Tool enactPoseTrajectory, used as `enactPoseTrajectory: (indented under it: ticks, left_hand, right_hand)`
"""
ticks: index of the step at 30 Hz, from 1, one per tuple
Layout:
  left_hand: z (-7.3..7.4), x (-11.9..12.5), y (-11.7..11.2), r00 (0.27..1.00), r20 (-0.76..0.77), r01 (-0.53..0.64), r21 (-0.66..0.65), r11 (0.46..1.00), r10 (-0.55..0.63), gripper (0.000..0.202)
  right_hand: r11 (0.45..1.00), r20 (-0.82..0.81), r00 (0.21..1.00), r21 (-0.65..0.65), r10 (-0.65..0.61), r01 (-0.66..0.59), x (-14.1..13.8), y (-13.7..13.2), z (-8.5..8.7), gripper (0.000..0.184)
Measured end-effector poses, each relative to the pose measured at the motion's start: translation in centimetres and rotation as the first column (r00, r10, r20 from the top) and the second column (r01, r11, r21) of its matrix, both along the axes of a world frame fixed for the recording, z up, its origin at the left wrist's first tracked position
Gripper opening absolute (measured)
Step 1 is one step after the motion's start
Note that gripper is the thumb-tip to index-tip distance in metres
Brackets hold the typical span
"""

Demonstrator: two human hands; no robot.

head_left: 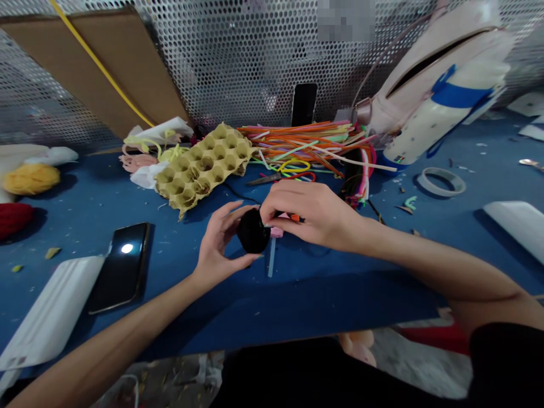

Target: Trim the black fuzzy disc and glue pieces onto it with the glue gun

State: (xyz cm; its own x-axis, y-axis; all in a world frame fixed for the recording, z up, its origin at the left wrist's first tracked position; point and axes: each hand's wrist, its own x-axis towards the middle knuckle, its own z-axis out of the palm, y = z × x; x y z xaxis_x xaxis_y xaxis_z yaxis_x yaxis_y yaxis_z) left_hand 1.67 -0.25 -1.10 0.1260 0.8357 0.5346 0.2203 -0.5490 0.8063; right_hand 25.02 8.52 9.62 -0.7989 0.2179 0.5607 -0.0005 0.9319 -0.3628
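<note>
My left hand [219, 241] curls round a small black fuzzy ball [252, 231], thumb below and fingers at its left side. My right hand [312, 212] comes from the right and pinches at the ball's right side, with small pink and orange bits [284, 218] under its fingertips. A thin pale stick [271, 262] hangs down from the ball toward the blue table [297, 294]. What the right fingers grip is partly hidden.
A cardboard egg tray [204, 167] and a pile of coloured pipe cleaners [314, 144] lie behind the hands. A phone [122, 266] and a white box [51, 309] lie at the left, yarn balls [29, 178] far left, a tape ring [441, 181] at the right.
</note>
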Motion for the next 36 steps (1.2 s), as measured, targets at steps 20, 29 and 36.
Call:
enactPoseTrajectory:
  ticks: [20, 29, 36]
  left_hand:
    - [0.1, 0.0, 0.1, 0.998, -0.051, 0.028, 0.061, 0.998, -0.025, 0.099]
    - [-0.4, -0.2, -0.1, 0.997, -0.082, 0.016, 0.053, 0.998, -0.012, 0.103]
    - [-0.4, -0.3, -0.4, 0.993, -0.119, 0.011, 0.049, 0.999, -0.005, 0.102]
  right_hand:
    - [0.956, 0.091, 0.994, -0.279, -0.066, 0.089, 0.0, -0.1, 0.9, 0.016]
    - [0.953, 0.121, 0.991, -0.288, -0.056, 0.089, 0.1, -0.1, 1.0, 0.017]
    - [0.950, 0.159, 0.986, -0.294, -0.055, 0.100, 0.4, -0.2, 1.2, 0.016]
